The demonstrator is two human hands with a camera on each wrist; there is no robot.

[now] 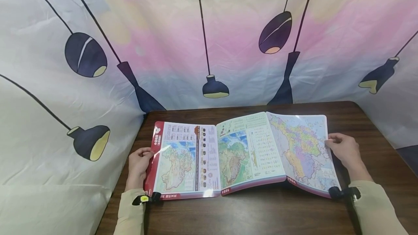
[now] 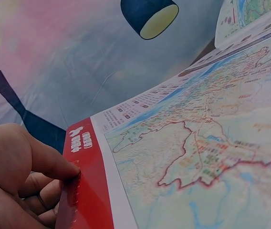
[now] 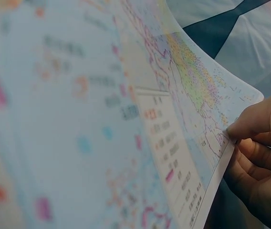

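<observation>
A large map atlas (image 1: pixel 228 155) lies open on a dark wooden table (image 1: pixel 261 213). My left hand (image 1: pixel 138 164) grips the red left edge of the book (image 2: pixel 85 191), thumb on top and fingers curled beneath. My right hand (image 1: pixel 343 149) pinches the right edge of the coloured map page (image 1: pixel 303 148), which is lifted off the table; the thumb (image 3: pixel 252 121) lies on the page edge (image 3: pixel 212 162) with the fingers under it. A middle page (image 1: pixel 251 144) arches up between the two sides.
A printed cloth backdrop (image 1: pixel 209 39) with hanging lamp shapes surrounds the table at the back and both sides. Bare tabletop runs along the front edge, below the book. The table's right corner (image 1: pixel 359 108) lies beyond the book.
</observation>
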